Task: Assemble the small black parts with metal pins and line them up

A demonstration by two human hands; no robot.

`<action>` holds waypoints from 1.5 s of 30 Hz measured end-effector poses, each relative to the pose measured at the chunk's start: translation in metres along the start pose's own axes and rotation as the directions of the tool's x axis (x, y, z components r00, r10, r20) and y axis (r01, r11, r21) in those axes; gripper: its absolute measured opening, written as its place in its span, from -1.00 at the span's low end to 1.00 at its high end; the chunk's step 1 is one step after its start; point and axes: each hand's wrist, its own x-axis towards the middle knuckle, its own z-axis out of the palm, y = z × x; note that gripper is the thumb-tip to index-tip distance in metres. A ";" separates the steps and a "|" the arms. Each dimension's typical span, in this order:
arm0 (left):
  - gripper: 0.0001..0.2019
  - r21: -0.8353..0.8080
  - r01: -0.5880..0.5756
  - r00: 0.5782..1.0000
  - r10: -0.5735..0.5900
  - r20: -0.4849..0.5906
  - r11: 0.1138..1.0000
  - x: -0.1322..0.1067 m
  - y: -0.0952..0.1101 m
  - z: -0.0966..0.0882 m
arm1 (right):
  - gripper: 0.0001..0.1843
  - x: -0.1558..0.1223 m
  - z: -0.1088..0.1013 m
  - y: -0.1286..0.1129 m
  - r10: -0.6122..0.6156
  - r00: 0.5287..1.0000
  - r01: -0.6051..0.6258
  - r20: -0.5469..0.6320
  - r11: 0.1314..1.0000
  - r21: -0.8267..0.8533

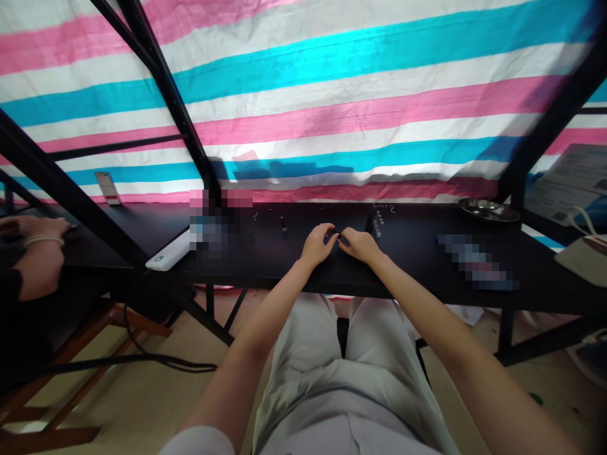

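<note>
Above the black tabletop [246, 259], my left hand [318, 245] and my right hand [359, 245] meet with their fingertips almost together. Both are closed in a pinch on a small dark piece [337, 234], mostly hidden by the fingers and too small to name. Just beyond my right hand lies a group of small clear and white bits [378, 225]. A short dark stick with pale ends [283, 224] rests to the left of my left hand. Tiny white scraps [255, 216] lie farther left.
A shiny metal dish [488, 210] sits at the back right, with a blurred-out packet [477, 262] in front. At left are a long white object [169, 251] and a black frame post [177, 107]. Another person's hand [38, 229] is at far left. A striped sheet [332, 82] hangs behind.
</note>
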 end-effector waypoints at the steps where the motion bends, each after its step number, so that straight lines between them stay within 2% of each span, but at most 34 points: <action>1: -0.80 -0.004 0.005 1.000 -0.005 -0.003 1.000 0.000 0.000 0.000 | -0.69 0.000 0.000 0.000 0.000 1.000 0.000 -0.008 1.000 0.013; 10: -0.85 -0.094 0.067 0.998 -0.066 0.019 0.993 0.000 -0.005 0.001 | -0.71 -0.001 0.005 0.002 0.015 1.000 -0.014 -0.023 0.998 0.059; 14: -0.90 -0.076 0.054 0.996 -0.049 0.072 0.996 0.007 -0.007 -0.005 | -0.73 0.000 0.004 0.001 0.034 0.999 -0.035 0.009 0.998 0.058; 16: -0.91 -0.032 0.014 0.990 -0.009 0.144 0.999 0.016 -0.008 -0.013 | -0.73 0.000 0.002 0.001 0.031 0.999 -0.033 0.030 0.997 0.064; 19: -0.93 0.090 -0.076 0.938 0.041 0.343 0.993 0.038 -0.010 -0.031 | -0.73 0.000 0.002 0.000 0.025 0.999 -0.028 0.044 0.997 0.075; 22: -0.91 0.268 -0.129 0.878 -0.016 0.478 0.955 0.068 -0.016 -0.057 | -0.73 0.000 0.003 0.001 0.027 0.999 -0.031 0.047 0.996 0.079; 24: -0.90 0.397 -0.131 0.842 -0.109 0.529 0.909 0.087 -0.024 -0.075 | -0.73 0.000 0.003 0.000 0.031 0.998 -0.035 0.048 0.996 0.081; 27: -0.87 0.550 -0.056 0.815 -0.281 0.507 0.833 0.106 -0.038 -0.097 | -0.73 0.000 0.002 0.000 0.039 0.998 -0.043 0.053 0.996 0.077; 31: -0.85 0.644 0.057 0.796 -0.424 0.432 0.763 0.111 -0.058 -0.113 | -0.73 0.000 0.001 0.000 0.038 0.997 -0.044 0.072 0.996 0.074; 36: -0.84 0.658 0.085 0.791 -0.452 0.412 0.748 0.102 -0.073 -0.112 | -0.74 0.000 0.001 0.000 0.038 0.996 -0.044 0.077 0.996 0.075; 45: -0.85 0.674 0.091 0.775 -0.477 0.414 0.733 0.095 -0.078 -0.105 | -0.74 0.001 -0.001 -0.001 0.039 0.995 -0.046 0.093 0.996 0.075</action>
